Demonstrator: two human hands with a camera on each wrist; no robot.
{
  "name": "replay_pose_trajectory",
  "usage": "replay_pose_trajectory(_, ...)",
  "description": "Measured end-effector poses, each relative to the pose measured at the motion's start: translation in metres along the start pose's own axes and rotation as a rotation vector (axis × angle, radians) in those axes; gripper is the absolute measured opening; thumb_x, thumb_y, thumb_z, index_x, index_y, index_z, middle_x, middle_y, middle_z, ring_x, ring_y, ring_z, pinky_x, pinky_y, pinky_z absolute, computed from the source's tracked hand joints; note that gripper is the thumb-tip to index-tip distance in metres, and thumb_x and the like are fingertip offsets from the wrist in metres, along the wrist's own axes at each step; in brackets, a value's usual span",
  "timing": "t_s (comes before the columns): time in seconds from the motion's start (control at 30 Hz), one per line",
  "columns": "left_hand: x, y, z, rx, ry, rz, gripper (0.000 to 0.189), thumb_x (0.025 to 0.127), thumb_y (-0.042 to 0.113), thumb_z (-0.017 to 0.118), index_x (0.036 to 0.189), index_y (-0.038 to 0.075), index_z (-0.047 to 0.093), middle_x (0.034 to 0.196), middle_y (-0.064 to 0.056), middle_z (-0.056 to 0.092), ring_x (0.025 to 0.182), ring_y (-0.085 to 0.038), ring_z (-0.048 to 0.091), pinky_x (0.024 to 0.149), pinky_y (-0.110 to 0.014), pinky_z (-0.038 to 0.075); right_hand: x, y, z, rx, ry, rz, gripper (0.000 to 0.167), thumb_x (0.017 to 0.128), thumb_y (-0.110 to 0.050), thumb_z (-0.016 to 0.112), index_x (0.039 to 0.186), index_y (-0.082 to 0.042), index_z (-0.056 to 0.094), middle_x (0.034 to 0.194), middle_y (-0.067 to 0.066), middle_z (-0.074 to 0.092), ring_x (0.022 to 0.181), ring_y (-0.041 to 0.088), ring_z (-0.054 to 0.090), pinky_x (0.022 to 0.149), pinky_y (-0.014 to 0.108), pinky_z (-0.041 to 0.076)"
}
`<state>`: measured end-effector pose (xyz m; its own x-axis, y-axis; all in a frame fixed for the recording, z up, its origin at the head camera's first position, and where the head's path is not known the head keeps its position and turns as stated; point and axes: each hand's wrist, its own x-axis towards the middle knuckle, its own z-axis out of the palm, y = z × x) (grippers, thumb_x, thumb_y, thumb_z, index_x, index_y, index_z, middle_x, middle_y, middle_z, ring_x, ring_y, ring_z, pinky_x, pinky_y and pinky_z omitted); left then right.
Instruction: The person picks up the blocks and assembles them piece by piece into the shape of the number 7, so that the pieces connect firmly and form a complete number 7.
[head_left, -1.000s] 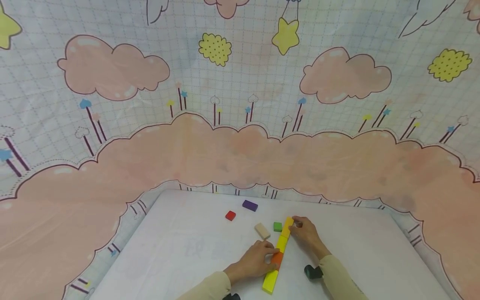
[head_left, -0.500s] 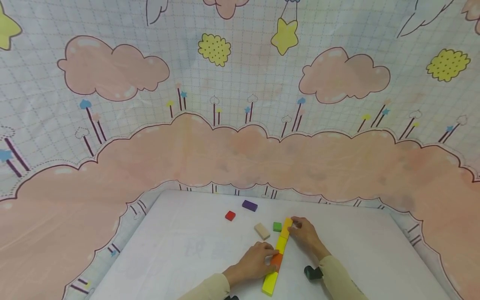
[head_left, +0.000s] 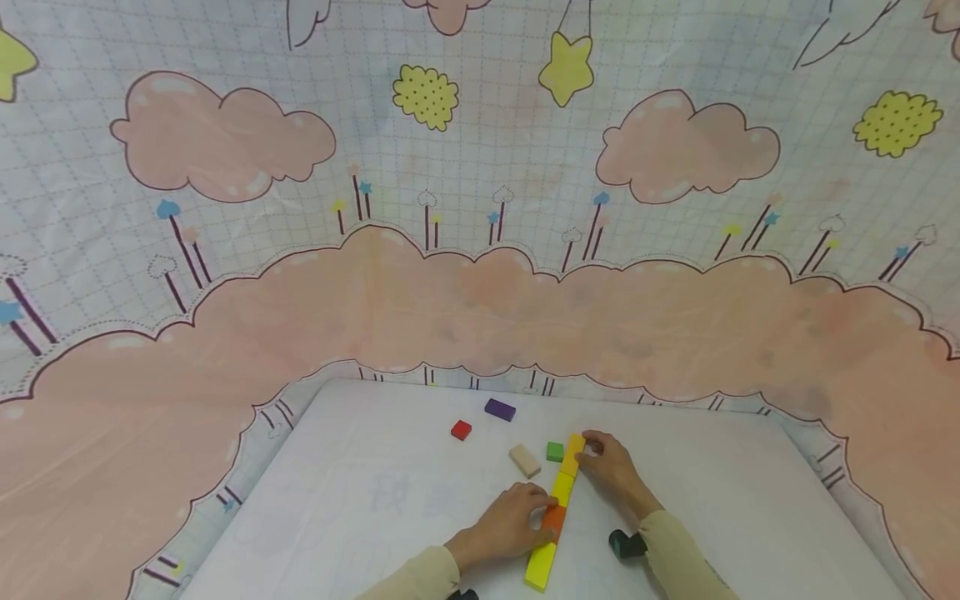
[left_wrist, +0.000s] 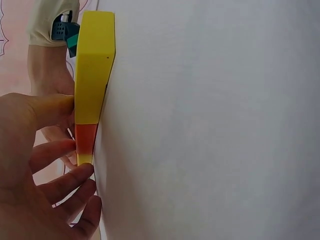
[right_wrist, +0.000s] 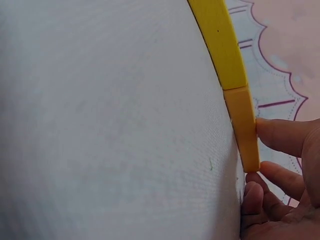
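Note:
A straight row of blocks lies on the white table: a yellow block (head_left: pixel 540 568) nearest, then an orange block (head_left: pixel 553 521), another yellow block (head_left: pixel 562 490) and an amber block (head_left: pixel 573 457) at the far end. My left hand (head_left: pixel 506 521) lies along the row's left side, its thumb against the near yellow block (left_wrist: pixel 94 75) and fingertips at the orange and farther yellow ones. On the other side, my right hand (head_left: pixel 611 462) touches the amber block (right_wrist: pixel 242 127), thumb at its side and index fingertip at its far corner.
Left of the row lie a green block (head_left: pixel 555 451), a beige block (head_left: pixel 524 461), a red block (head_left: pixel 461 430) and a purple block (head_left: pixel 500 409). Behind the white table (head_left: pixel 337 483) hangs a cloud-patterned cloth (head_left: pixel 465 308). A dark wrist device (head_left: pixel 626 545) sits by the right sleeve.
The head view has shifted very slightly. Both hands keep their places along the row, and the blocks stay where they were.

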<state>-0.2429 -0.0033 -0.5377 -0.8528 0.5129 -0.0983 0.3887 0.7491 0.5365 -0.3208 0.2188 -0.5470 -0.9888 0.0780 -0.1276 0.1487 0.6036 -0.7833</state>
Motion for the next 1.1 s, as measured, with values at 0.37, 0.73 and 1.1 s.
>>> replay_pose_trajectory(0.37, 0.010, 0.000, -0.002, -0.111, 0.006, -0.061, 0.046, 0.090, 0.038, 0.069, 0.133, 0.025, 0.059, 0.146, 0.000, 0.051, 0.136, -0.023, 0.046, 0.112, -0.048, 0.041, 0.000, 0.000, 0.001, -0.014, 0.004, -0.014, 0.050, 0.090, -0.022, 0.067, 0.135, -0.005, 0.054, 0.133, 0.020, 0.055, 0.119, 0.034, 0.051, 0.105, 0.054, 0.044)
replay_pose_trajectory(0.73, 0.026, -0.001, 0.000, -0.145, 0.026, -0.074, 0.048, 0.094, 0.039, 0.064, 0.138, 0.024, 0.055, 0.146, 0.001, 0.052, 0.137, -0.023, 0.046, 0.114, -0.050, 0.039, 0.001, 0.000, 0.001, -0.009, 0.006, 0.002, 0.051, 0.090, -0.022, 0.067, 0.136, -0.007, 0.054, 0.135, 0.020, 0.055, 0.121, 0.035, 0.050, 0.107, 0.054, 0.043)
replay_pose_trajectory(1.1, 0.038, 0.001, 0.000, -0.128, 0.055, -0.047, 0.042, 0.098, 0.032, 0.060, 0.139, 0.023, 0.054, 0.144, 0.001, 0.054, 0.131, -0.020, 0.051, 0.112, -0.045, 0.042, -0.001, 0.001, 0.002, -0.019, 0.008, -0.001, 0.050, 0.091, -0.022, 0.067, 0.137, -0.008, 0.054, 0.136, 0.019, 0.055, 0.122, 0.035, 0.050, 0.105, 0.055, 0.044)
